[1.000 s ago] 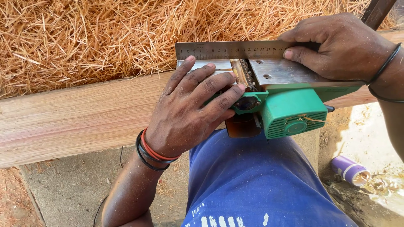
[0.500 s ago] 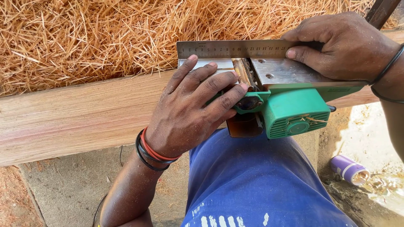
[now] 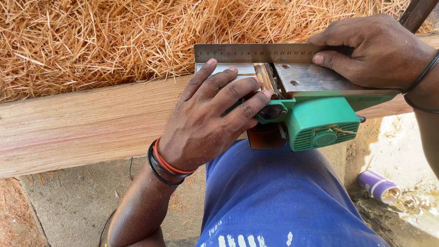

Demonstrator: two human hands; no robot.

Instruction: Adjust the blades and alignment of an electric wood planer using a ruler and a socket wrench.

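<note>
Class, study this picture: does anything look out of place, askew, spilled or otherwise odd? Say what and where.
The green electric planer lies upside down on the wooden plank, metal sole facing up, with a steel ruler laid along it. At lower right, a purple can lies tipped over on the ground.

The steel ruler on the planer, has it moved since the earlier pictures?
No. The steel ruler lies as before along the green planer's sole, across the plank.
</note>
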